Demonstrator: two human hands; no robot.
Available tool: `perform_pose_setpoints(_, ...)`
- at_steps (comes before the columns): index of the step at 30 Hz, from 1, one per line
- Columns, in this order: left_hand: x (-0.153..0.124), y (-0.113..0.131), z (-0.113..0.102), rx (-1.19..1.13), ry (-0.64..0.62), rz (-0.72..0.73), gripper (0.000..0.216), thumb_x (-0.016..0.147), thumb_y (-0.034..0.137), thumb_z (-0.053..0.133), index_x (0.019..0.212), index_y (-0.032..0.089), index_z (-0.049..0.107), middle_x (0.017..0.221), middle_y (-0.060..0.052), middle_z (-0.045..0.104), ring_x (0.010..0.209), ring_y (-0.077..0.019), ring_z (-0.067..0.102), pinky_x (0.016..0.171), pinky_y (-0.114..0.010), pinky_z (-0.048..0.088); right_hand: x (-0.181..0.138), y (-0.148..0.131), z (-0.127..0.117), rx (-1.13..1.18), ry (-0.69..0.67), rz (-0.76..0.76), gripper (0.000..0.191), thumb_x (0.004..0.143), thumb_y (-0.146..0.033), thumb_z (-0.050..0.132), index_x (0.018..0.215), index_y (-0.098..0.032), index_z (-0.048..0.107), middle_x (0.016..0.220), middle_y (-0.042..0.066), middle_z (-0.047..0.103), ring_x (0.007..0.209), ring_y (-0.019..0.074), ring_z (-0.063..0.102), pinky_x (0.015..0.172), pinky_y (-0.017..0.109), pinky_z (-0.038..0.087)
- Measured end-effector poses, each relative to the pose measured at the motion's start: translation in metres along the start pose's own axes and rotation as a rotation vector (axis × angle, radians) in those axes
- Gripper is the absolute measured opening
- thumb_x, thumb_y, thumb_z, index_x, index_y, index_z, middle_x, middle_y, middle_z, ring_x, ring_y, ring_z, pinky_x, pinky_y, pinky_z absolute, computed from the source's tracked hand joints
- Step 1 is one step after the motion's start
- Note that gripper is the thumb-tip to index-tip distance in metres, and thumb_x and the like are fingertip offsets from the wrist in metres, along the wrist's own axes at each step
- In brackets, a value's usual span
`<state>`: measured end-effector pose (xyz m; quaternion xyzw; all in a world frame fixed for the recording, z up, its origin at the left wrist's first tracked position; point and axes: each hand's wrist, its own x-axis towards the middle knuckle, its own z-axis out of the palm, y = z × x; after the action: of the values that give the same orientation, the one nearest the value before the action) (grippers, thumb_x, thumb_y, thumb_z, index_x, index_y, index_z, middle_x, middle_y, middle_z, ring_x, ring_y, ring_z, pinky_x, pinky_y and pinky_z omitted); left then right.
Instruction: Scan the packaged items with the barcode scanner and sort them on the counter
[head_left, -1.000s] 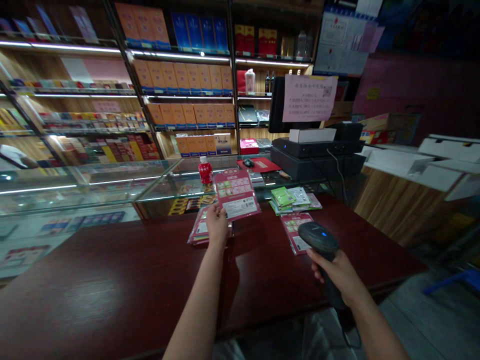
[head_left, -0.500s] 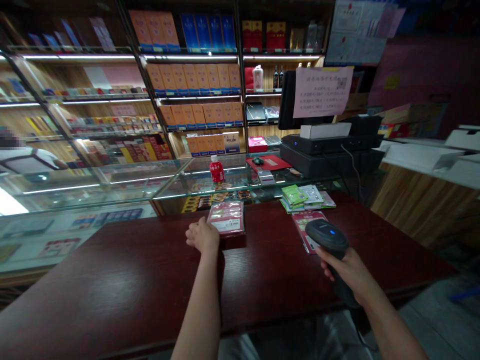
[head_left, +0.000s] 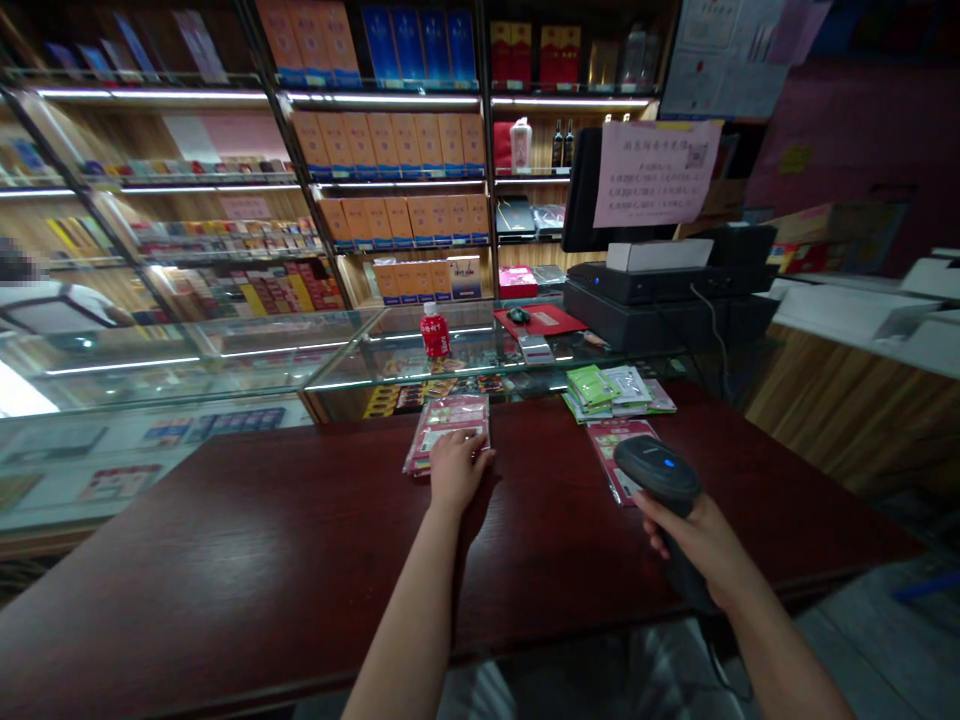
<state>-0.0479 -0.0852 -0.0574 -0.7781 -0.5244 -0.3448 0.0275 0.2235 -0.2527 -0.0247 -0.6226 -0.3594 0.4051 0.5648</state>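
Note:
My left hand (head_left: 456, 470) lies over the front right part of a stack of flat red packets (head_left: 450, 412) in clear wrapping. Its fingers are slightly apart and point right; the palm side is hidden. In my right hand (head_left: 694, 535) is a black barcode scanner (head_left: 658, 468) with a blue light on top, my fingers wrapped round its handle. Beneath and behind the scanner's head, another red packet (head_left: 611, 440) lies flat on the dark wooden table (head_left: 300, 560). Green and white sachets (head_left: 592, 388) are piled just behind that packet.
Beyond the table stands a glass counter (head_left: 360, 370) with a red bottle (head_left: 434, 332) and a mouse (head_left: 518, 315) on it. A monitor (head_left: 583, 195) and black cash drawer (head_left: 667, 315) are at the back right. Boxed shelves (head_left: 390, 180) line the wall. A person (head_left: 56, 305) is at far left.
My left hand has moved right, from the stack's left front corner to its right front part. The stack now sits slightly skewed, its packets spread leftward. My right hand keeps the scanner nearly still.

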Motion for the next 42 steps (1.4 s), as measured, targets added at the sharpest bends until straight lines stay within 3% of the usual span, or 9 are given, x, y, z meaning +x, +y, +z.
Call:
perform_pose_setpoints(8, 0.002, -0.002, 0.001, -0.049, 0.045, 0.005, 0.030, 0.076, 0.043, 0.065, 0.100, 0.025, 0.070, 0.108, -0.010, 0.065, 0.103, -0.0295, 0.054, 0.092, -0.042, 0.038, 0.002, 0.003, -0.005, 0.017, 0.003, 0.000, 0.041, 0.060, -0.050, 0.078, 0.070, -0.013, 0.062, 0.048, -0.001, 0.056, 0.039, 0.0100, 0.049, 0.036, 0.020, 0.035)
perform_pose_setpoints(13, 0.007, 0.018, -0.003, -0.071, 0.115, 0.069, 0.024, 0.081, 0.037, 0.060, 0.099, 0.024, 0.070, 0.112, -0.010, 0.062, 0.110, -0.0294, 0.050, 0.098, -0.043, 0.036, 0.003, 0.004, -0.013, 0.045, 0.019, 0.002, 0.042, 0.060, -0.052, 0.077, 0.070, -0.014, 0.062, 0.047, -0.001, 0.056, 0.038, 0.0093, 0.049, 0.035, 0.019, 0.035)
perform_pose_setpoints(16, 0.011, 0.044, -0.001, -0.068, 0.054, 0.102, 0.021, 0.086, 0.028, 0.052, 0.097, 0.022, 0.070, 0.105, -0.009, 0.063, 0.102, -0.0259, 0.054, 0.092, -0.040, 0.040, 0.007, 0.004, -0.025, 0.063, 0.064, -0.012, 0.044, 0.059, -0.052, 0.078, 0.071, -0.014, 0.061, 0.047, -0.001, 0.057, 0.038, 0.0094, 0.050, 0.035, 0.019, 0.036)
perform_pose_setpoints(20, 0.012, 0.090, 0.020, -0.162, -0.166, 0.124, 0.021, 0.083, 0.021, 0.054, 0.097, 0.019, 0.069, 0.096, -0.008, 0.067, 0.094, -0.0218, 0.058, 0.088, -0.035, 0.043, 0.014, 0.003, -0.046, 0.103, 0.129, -0.010, 0.045, 0.057, -0.051, 0.080, 0.073, -0.013, 0.061, 0.049, -0.001, 0.058, 0.039, 0.0102, 0.052, 0.035, 0.019, 0.039)
perform_pose_setpoints(23, 0.009, 0.127, 0.044, -0.227, -0.326, 0.058, 0.020, 0.079, 0.021, 0.058, 0.095, 0.018, 0.070, 0.096, -0.007, 0.069, 0.093, -0.0191, 0.060, 0.086, -0.030, 0.043, 0.015, 0.004, -0.058, 0.124, 0.162, -0.001, 0.044, 0.057, -0.049, 0.081, 0.073, -0.013, 0.061, 0.049, -0.001, 0.059, 0.040, 0.0101, 0.052, 0.036, 0.019, 0.039)
perform_pose_setpoints(25, 0.008, 0.149, 0.059, -0.156, -0.400, -0.059, 0.017, 0.079, 0.026, 0.059, 0.088, 0.018, 0.071, 0.093, -0.009, 0.068, 0.090, -0.0206, 0.060, 0.082, -0.031, 0.043, 0.015, 0.006, -0.064, 0.119, 0.170, 0.013, 0.043, 0.057, -0.047, 0.081, 0.073, -0.013, 0.061, 0.049, -0.001, 0.059, 0.040, 0.0100, 0.052, 0.036, 0.019, 0.040)
perform_pose_setpoints(30, 0.011, 0.185, 0.079, 0.033, -0.397, -0.299, 0.030, 0.080, 0.039, 0.055, 0.086, 0.015, 0.072, 0.103, -0.017, 0.065, 0.101, -0.0307, 0.057, 0.080, -0.038, 0.042, 0.013, 0.012, -0.074, 0.107, 0.188, 0.031, 0.044, 0.060, -0.048, 0.080, 0.078, -0.012, 0.062, 0.052, 0.000, 0.060, 0.042, 0.0106, 0.054, 0.037, 0.020, 0.040)
perform_pose_setpoints(38, 0.023, 0.188, 0.086, -0.022, -0.436, -0.371, 0.028, 0.077, 0.022, 0.051, 0.092, 0.010, 0.072, 0.105, -0.025, 0.065, 0.105, -0.0353, 0.057, 0.081, -0.041, 0.042, 0.018, 0.019, -0.079, 0.138, 0.192, 0.032, 0.045, 0.060, -0.050, 0.079, 0.078, -0.013, 0.062, 0.051, -0.001, 0.059, 0.042, 0.0098, 0.053, 0.037, 0.019, 0.040)
perform_pose_setpoints(42, 0.029, 0.175, 0.086, -0.375, -0.387, -0.503, 0.018, 0.076, 0.023, 0.057, 0.081, 0.010, 0.069, 0.088, -0.021, 0.069, 0.088, -0.0287, 0.065, 0.072, -0.033, 0.045, 0.018, 0.017, -0.076, 0.131, 0.211, 0.029, 0.045, 0.058, -0.050, 0.079, 0.077, -0.013, 0.062, 0.050, -0.001, 0.059, 0.040, 0.0099, 0.053, 0.036, 0.019, 0.040)
